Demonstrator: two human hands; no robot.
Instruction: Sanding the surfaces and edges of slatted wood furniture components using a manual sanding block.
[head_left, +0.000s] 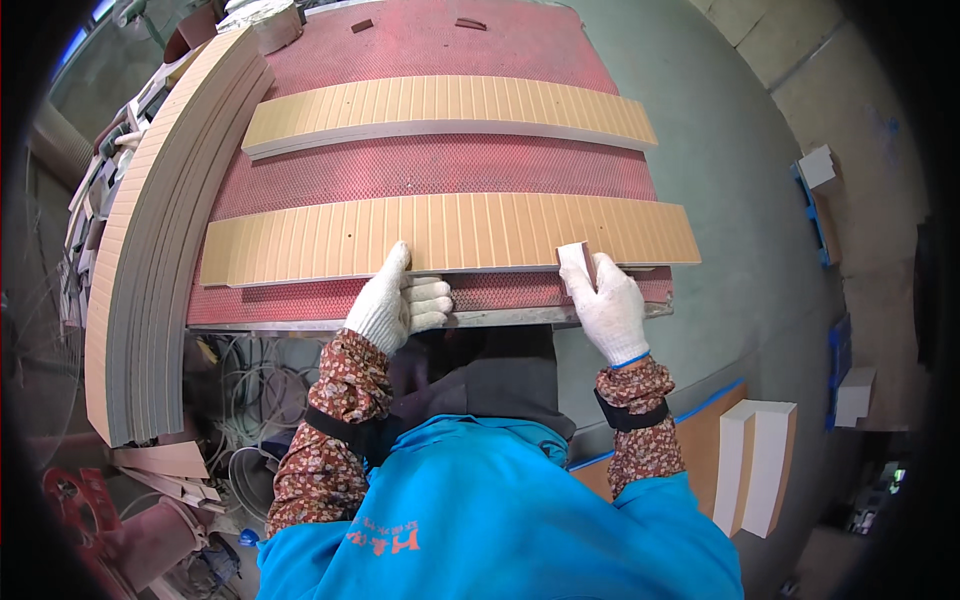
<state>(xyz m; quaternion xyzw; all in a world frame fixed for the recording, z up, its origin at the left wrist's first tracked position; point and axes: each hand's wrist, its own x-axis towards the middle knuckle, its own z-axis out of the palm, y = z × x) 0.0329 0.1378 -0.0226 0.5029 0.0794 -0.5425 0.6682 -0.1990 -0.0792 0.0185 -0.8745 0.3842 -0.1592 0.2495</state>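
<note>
Across the near part of a red mesh-topped table (500, 292) lies a long tan grooved panel (480, 225). My left hand (395, 302), in a white knit glove, is at its near edge. The thumb rests against the panel, while the fingers stretch out to the right just below that edge. Farther right, my gloved right hand (610, 305) grips a small block (574, 260) with a white face and a brown side, which looks like a sanding block. Its upper end touches or overlaps the panel's near edge.
A second grooved panel (450, 105) lies farther back on the table. Along the left stands a stack of similar long panels (165, 235). Two small brown pieces sit at the far end. White angled pieces (757, 465) lean at the lower right; hoses and a bucket (252, 478) are lower left.
</note>
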